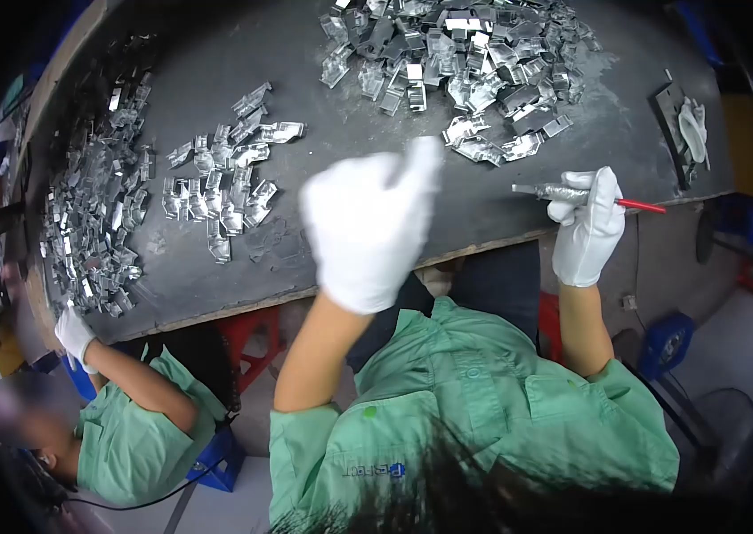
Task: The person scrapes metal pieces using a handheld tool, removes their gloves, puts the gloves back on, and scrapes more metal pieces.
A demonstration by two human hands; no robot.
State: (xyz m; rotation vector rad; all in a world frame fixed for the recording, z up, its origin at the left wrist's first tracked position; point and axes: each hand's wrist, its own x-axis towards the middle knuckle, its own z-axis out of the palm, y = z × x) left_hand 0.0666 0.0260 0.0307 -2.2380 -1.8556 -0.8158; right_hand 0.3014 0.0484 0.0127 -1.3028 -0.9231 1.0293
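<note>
My left hand, in a white glove, hovers over the table's front part, between two groups of small shiny metal pieces. Its back faces me and one digit stretches up to the right; motion blurs it and the other fingers are hidden. At the right, my gloved right hand is closed around a thin tool with a flat narrow tip, a silvery wrapped shaft and a red rear end. The tip points left. Beyond my hands lies a large heap of bent metal pieces. A smaller group of similar pieces lies left of my left hand.
A dense pile of metal pieces runs along the left side of the dark table. A dark plate with a whitish object lies at the right edge. A co-worker's gloved hand touches the near-left corner. Blue stools stand below.
</note>
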